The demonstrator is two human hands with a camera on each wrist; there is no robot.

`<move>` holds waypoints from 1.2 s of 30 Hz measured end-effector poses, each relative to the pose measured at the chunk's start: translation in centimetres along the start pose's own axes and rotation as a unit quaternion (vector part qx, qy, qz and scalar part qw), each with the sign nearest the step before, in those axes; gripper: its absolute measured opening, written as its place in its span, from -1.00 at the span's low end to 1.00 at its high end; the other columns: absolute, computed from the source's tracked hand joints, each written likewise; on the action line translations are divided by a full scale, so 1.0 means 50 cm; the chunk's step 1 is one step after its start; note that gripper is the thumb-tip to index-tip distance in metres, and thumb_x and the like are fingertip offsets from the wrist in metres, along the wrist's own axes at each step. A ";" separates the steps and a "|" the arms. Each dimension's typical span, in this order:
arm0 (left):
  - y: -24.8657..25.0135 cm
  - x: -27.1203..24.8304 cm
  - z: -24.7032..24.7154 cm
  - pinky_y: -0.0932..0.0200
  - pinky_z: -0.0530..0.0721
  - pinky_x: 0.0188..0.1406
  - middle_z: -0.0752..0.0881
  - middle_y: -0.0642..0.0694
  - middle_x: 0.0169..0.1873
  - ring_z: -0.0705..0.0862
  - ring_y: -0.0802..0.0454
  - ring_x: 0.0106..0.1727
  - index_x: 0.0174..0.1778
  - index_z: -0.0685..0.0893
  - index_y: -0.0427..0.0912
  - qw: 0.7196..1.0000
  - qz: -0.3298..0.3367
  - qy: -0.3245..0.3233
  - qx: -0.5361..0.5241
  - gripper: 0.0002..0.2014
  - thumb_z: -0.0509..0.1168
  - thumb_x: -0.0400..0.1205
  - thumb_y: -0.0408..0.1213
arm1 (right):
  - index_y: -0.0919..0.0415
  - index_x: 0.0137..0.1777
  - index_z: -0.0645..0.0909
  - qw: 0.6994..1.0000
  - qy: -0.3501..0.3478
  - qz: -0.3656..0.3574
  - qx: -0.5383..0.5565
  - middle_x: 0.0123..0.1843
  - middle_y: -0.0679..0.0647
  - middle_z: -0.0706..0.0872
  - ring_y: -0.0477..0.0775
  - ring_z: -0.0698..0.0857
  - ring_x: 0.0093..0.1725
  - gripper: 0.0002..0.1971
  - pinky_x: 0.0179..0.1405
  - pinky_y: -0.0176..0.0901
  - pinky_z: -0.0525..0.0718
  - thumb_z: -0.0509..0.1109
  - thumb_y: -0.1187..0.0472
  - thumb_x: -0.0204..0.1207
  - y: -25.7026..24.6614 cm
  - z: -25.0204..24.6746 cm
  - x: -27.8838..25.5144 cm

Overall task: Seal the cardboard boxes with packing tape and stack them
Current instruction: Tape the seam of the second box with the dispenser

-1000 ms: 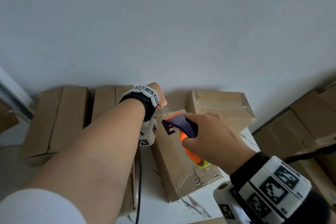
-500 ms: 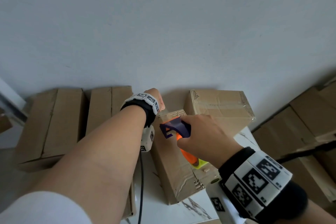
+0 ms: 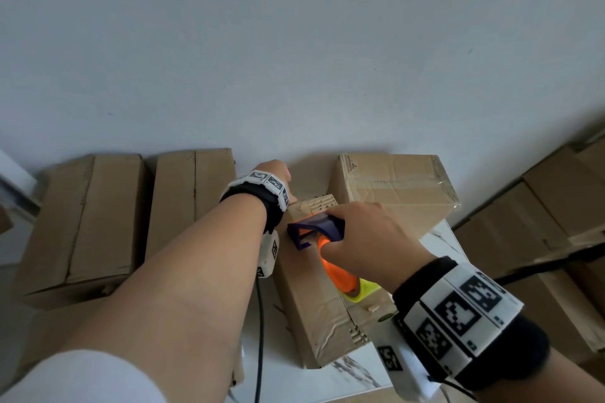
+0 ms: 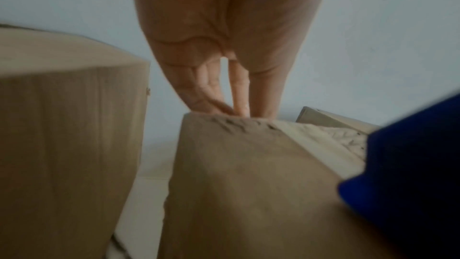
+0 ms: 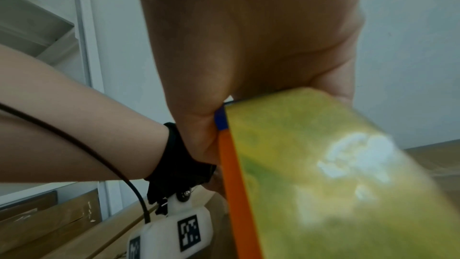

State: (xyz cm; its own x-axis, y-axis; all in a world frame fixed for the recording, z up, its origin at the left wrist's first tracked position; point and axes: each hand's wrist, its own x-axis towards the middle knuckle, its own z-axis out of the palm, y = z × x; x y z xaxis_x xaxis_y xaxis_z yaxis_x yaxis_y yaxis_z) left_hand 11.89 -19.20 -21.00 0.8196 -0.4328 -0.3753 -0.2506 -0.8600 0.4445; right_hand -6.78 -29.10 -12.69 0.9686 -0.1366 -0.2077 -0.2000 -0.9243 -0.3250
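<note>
A: From the head view, we have the long brown cardboard box [image 3: 314,288] lying on the white marbled counter [image 3: 360,373]. Our right hand [image 3: 366,239] is wrapped round the orange-and-blue tape dispenser [image 3: 322,239], which sits on the box top near its far end. Our left hand [image 3: 273,173] reaches over that far end.

B: In the left wrist view, our left fingers [image 4: 239,90] run straight down behind the far edge of the box [image 4: 248,184], pressing there and holding nothing. The blue dispenser edge [image 4: 410,164] is at right.

A: The right wrist view shows our palm [image 5: 261,36] clamped on the dispenser [image 5: 323,174], its yellow-green tape roll blurred.

B: We judge that we are starting the seam strip. Next, draw the dispenser toward us along the seam, keeping the far end pinned.
</note>
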 end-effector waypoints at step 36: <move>0.014 0.010 -0.031 0.22 0.62 0.11 0.82 -0.03 -0.06 0.75 -0.01 0.04 -0.10 0.84 -0.11 0.991 0.066 0.097 0.067 -0.87 0.51 0.46 -0.26 | 0.11 0.02 0.60 0.999 0.008 -0.033 -0.010 -0.02 0.14 0.72 0.20 0.66 -0.01 -0.76 -0.20 -0.12 0.53 0.39 0.05 0.40 -0.028 0.007 0.038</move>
State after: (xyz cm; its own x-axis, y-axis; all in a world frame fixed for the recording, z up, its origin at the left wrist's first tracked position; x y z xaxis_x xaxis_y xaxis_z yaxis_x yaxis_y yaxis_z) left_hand 12.95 -19.61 -19.62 0.8557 -0.4944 -0.1528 -0.4170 -0.8336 0.3621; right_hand -4.72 -27.95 -12.94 0.9817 -0.0809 -0.1724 -0.1334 -0.9382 -0.3194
